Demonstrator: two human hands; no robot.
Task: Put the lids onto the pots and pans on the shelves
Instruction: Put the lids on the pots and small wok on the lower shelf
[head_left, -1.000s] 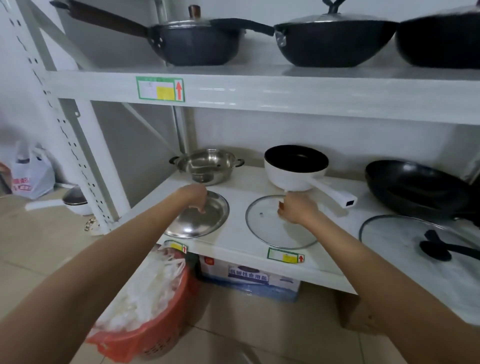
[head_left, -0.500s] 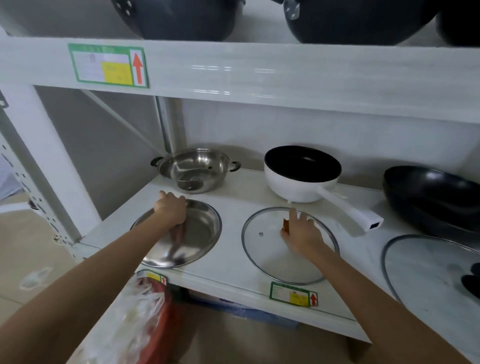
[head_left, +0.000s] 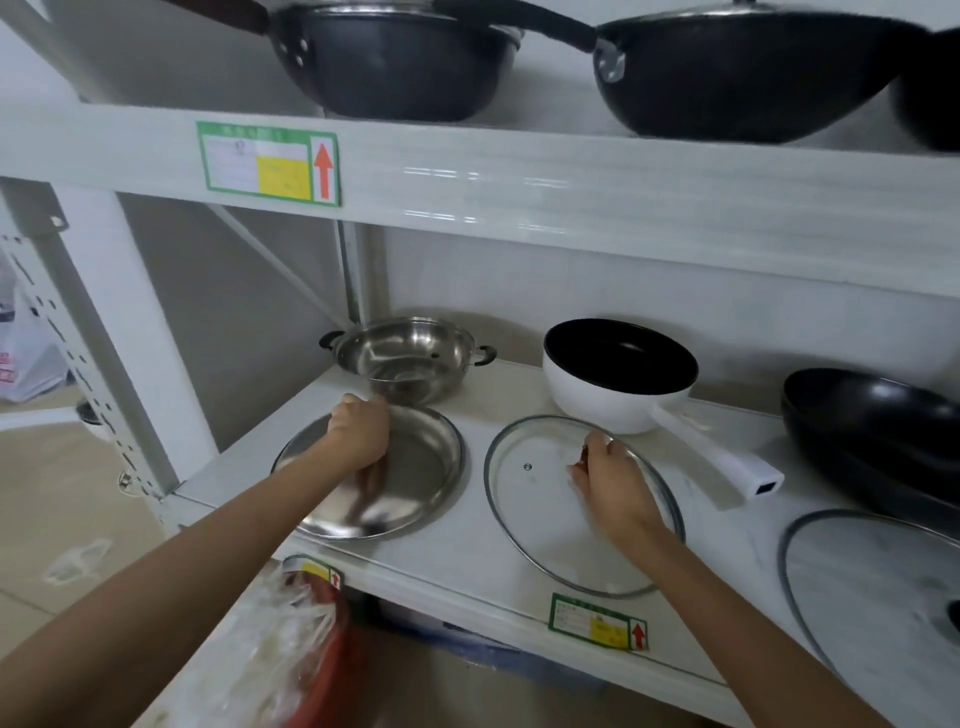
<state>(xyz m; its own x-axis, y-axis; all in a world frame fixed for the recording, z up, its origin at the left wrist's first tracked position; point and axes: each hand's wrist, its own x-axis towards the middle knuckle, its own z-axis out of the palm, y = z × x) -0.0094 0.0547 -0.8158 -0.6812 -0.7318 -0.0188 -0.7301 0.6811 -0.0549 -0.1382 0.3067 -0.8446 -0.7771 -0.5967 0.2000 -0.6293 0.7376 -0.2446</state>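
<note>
A round steel lid (head_left: 428, 467) lies flat on the lower shelf (head_left: 478, 566), in front of an uncovered steel pot (head_left: 405, 358). My left hand (head_left: 358, 436) is closed over the lid's middle and hides its knob. To the right a glass lid (head_left: 530, 509) lies flat in front of a white saucepan (head_left: 618, 384) with a black inside. My right hand (head_left: 610, 478) is curled around the glass lid's brown knob. Neither lid looks lifted off the shelf.
At the far right stand an uncovered black pan (head_left: 872, 415) and, in front of it, a larger glass lid (head_left: 872, 582). The upper shelf (head_left: 519, 182) hangs low overhead with lidded black woks (head_left: 395, 67) on it. A red basket (head_left: 322, 660) sits below the shelf edge.
My view has moved closer to the lower shelf. My right hand's fingers, spread over the glass lid before, have curled around its knob. My left hand stays on the steel lid.
</note>
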